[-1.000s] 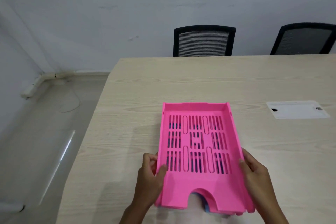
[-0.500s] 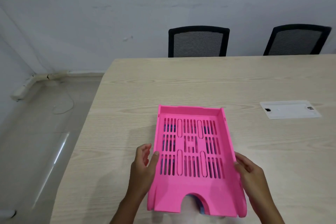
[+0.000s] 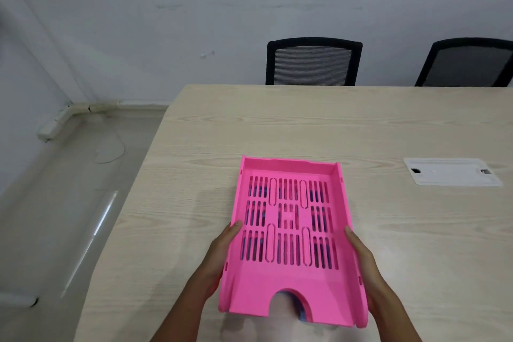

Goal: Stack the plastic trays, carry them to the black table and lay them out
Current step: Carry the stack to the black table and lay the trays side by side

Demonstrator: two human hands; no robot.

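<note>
A pink slotted plastic tray tops a stack over the light wooden table, its cut-out end toward me. A blue tray below it shows through the slots and at the cut-out. My left hand grips the stack's left side wall, thumb on the rim. My right hand grips the right side wall. The fingers of both hands are hidden under the stack. The near end looks slightly raised off the table. No black table is in view.
A white cable hatch is set into the tabletop at right. Two black mesh chairs stand behind the far edge against the wall. The table's left edge drops to grey floor with a cable duct along the wall.
Both hands have slid forward along the tray's sides and closed on the walls. The stack's near end seems to have come up a little.
</note>
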